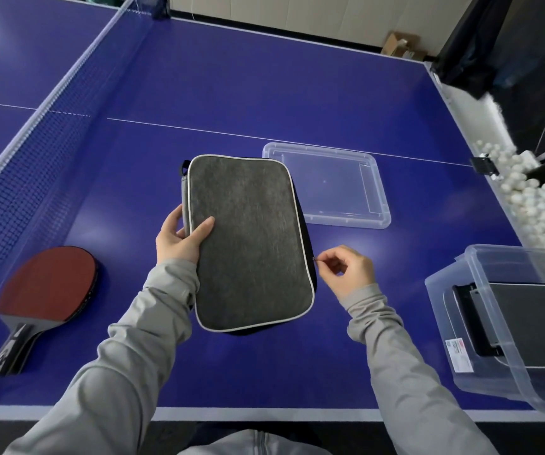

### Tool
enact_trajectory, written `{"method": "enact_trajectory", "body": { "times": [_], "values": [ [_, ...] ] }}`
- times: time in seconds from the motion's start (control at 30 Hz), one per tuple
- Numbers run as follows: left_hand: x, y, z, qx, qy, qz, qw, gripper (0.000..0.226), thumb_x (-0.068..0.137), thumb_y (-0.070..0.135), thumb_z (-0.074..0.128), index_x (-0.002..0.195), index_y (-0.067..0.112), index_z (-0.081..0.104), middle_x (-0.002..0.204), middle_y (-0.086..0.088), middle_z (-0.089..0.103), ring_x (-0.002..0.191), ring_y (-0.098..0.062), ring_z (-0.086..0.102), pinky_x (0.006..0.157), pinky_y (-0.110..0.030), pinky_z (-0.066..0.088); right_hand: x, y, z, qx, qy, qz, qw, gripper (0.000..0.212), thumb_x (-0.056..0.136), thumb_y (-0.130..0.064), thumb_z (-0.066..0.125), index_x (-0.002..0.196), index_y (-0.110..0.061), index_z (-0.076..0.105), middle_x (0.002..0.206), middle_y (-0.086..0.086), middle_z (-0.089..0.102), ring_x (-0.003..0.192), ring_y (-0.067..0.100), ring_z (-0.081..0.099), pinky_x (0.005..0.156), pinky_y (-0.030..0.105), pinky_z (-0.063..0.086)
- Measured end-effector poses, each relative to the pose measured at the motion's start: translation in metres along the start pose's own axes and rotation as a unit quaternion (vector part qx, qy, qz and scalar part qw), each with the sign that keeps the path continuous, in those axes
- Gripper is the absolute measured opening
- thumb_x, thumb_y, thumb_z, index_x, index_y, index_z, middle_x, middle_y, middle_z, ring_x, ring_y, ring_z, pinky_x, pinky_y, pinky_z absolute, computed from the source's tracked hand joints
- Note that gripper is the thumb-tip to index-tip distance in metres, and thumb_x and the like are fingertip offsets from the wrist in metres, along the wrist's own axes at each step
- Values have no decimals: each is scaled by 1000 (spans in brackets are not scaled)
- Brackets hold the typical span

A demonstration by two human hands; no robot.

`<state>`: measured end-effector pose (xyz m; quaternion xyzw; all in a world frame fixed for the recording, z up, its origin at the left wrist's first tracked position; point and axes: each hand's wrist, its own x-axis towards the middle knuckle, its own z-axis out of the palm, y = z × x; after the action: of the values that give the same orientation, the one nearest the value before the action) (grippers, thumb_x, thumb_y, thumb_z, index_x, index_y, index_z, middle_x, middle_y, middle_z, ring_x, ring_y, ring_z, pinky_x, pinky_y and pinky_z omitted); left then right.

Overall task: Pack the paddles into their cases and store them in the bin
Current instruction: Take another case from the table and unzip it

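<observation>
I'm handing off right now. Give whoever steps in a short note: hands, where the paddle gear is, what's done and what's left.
Left hand grips the left edge of the grey felt paddle case, held above the blue table.
Right hand pinches the zipper pull on the case's right edge.
Red-faced paddle lies loose on the table at left.
Clear plastic bin at right already holds one dark case; its clear lid lies behind the held case.
Left: pack the red paddle, bin the case, probably refit the lid.
</observation>
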<state>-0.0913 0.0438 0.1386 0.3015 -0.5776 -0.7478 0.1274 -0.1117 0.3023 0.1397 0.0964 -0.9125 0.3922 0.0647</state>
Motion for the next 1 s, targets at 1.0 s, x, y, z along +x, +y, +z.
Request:
{"method": "enact_trajectory", "body": {
  "times": [1.0],
  "values": [
    [-15,-29,46,-81,249,7,965,59,80,20,69,133,22,41,95,-1,63,78,-8,62,66,-3,43,-89,-19,54,121,52,90,987,10,73,6,67,72,-4,66,70,3,61,58,11,56,57,34,52]
  ]
}}
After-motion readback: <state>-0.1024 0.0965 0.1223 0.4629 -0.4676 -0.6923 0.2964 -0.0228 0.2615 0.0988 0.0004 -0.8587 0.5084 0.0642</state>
